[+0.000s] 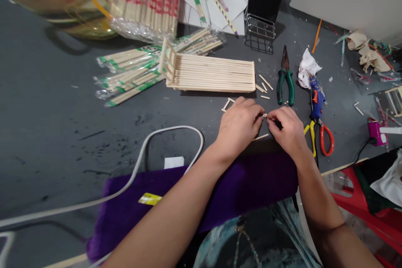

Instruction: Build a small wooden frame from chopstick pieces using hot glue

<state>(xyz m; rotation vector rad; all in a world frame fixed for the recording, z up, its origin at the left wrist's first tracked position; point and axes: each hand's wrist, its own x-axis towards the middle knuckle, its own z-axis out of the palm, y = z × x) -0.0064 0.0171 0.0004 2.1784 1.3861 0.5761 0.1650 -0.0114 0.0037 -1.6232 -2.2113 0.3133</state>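
Note:
My left hand (243,119) and my right hand (285,123) meet near the table's front edge, fingertips pinched at small pale wooden stick pieces (265,115) between them. How the pieces join is too small to make out. Just behind my left hand lies a small stick frame (227,104), partly covered by it. A thin stick (260,137) rests below the fingers. Beyond the hands stands a small bed-like model (215,73) of chopsticks, with a raised ladder-like end at its left. Several short cut sticks (264,86) are scattered by its right end.
Green-handled pliers (285,79), a blue glue gun (318,100) and a red-and-yellow-handled tool (326,139) lie to the right. Wrapped chopsticks (135,71) are at the back left. A white cable (147,142) loops across the left, over a purple cloth (251,176) at the front edge.

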